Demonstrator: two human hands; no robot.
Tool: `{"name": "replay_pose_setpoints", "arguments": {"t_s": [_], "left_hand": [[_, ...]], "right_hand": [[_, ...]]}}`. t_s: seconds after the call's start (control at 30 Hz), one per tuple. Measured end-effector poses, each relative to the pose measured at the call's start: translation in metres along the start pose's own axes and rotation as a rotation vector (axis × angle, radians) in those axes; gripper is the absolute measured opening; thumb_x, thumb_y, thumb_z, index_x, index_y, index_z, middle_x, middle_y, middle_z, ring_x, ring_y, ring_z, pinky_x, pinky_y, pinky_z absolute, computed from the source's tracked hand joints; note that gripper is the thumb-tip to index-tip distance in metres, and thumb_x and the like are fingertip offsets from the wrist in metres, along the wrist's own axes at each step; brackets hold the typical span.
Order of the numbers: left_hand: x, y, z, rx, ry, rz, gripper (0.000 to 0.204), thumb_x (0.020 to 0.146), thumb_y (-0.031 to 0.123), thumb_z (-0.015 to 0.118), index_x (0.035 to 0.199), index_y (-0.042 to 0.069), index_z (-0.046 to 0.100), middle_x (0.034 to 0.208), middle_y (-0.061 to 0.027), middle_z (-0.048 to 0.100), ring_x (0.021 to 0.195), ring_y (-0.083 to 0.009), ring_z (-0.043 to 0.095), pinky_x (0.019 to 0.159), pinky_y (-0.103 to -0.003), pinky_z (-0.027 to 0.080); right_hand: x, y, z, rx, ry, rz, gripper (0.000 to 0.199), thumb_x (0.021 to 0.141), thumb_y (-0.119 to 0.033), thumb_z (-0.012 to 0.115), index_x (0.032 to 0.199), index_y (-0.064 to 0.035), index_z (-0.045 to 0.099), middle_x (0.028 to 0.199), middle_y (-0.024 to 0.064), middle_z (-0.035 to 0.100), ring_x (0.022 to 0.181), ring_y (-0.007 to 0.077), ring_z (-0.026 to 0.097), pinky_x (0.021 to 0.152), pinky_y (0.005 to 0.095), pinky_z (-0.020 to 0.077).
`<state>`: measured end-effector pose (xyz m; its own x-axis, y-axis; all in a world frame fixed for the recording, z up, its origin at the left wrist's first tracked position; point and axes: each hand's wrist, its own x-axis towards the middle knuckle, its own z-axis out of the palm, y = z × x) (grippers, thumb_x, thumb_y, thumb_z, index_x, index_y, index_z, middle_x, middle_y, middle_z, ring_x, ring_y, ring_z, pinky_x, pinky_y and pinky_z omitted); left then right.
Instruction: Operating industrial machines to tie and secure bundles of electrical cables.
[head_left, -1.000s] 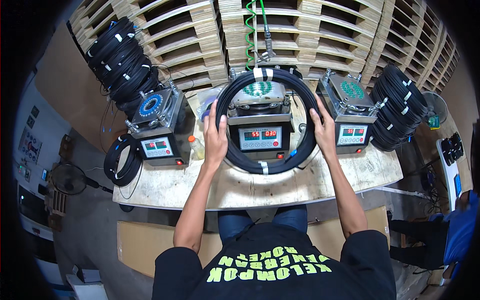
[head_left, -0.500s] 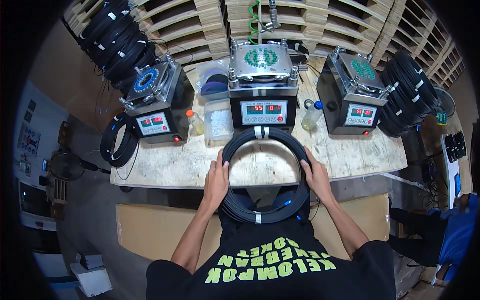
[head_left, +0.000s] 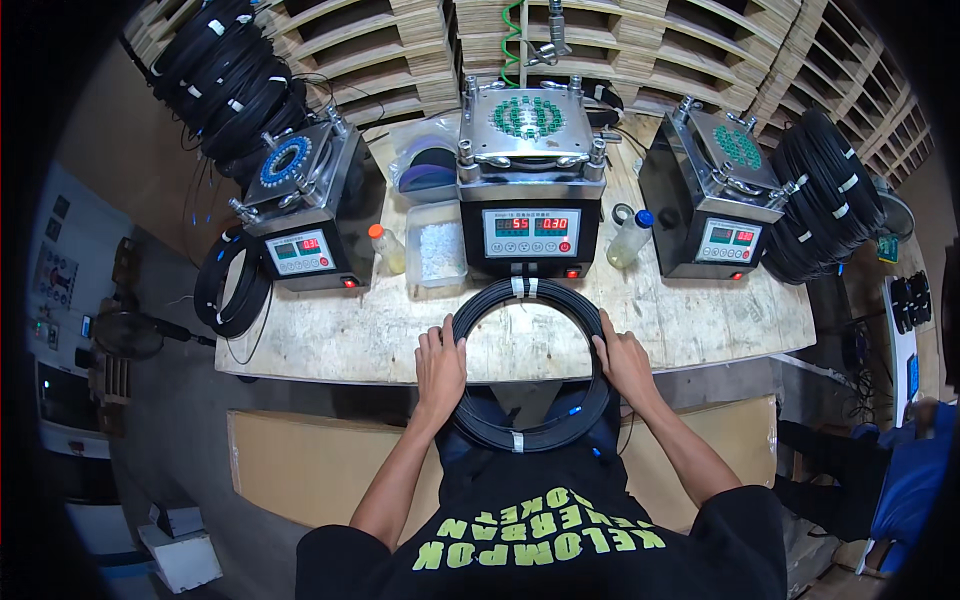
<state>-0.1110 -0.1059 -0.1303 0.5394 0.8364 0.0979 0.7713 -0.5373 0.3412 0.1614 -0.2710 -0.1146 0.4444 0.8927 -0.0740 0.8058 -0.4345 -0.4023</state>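
I hold a round coil of black cable (head_left: pixel 530 437), tied with white tape bands, over the near edge of the wooden worktable (head_left: pixel 700 330). My left hand (head_left: pixel 440 368) grips its left side and my right hand (head_left: pixel 622 362) grips its right side. The coil's far half lies flat on the tabletop; its near half hangs over my lap. Just beyond it stands the middle black machine (head_left: pixel 530 205) with a red digital display and a metal top plate.
Two similar machines stand at the table's left (head_left: pixel 305 215) and right (head_left: pixel 720 205). A clear tub (head_left: pixel 436 250), two small bottles and a plastic bag sit between them. Stacked black coils (head_left: pixel 825 200) hang right and upper left; another coil (head_left: pixel 230 285) hangs off the left end. Wooden pallets behind.
The coil has come down from around the middle machine toward me, onto the table's near edge. Both hands stayed on its sides throughout.
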Motion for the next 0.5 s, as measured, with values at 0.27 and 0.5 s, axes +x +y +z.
{"name": "replay_pose_setpoints", "arguments": {"t_s": [0.27,0.5], "left_hand": [[0.064,-0.017,-0.037,-0.246,0.065,0.092,0.053,0.097,0.033,0.058,0.135,-0.003,0.050,0.125,-0.0290,0.050,0.122,-0.0436,0.043,0.103,-0.046,0.038],[0.211,0.004,-0.133,-0.676,0.224,0.225,0.045,0.102,0.037,0.050,0.122,-0.001,0.062,0.103,-0.0159,0.070,0.094,-0.0224,0.066,0.087,-0.035,0.049]], "right_hand": [[0.065,0.052,-0.036,0.164,-0.262,-0.030,0.064,0.090,-0.048,0.062,0.135,-0.0042,0.053,0.113,0.0317,0.063,0.109,0.0435,0.061,0.093,0.0466,0.0482],[0.171,-0.005,-0.186,0.638,-0.289,-0.244,0.035,0.102,-0.030,0.051,0.112,0.0002,0.065,0.070,0.0100,0.068,0.058,0.0159,0.068,0.048,0.0245,0.0516]]}}
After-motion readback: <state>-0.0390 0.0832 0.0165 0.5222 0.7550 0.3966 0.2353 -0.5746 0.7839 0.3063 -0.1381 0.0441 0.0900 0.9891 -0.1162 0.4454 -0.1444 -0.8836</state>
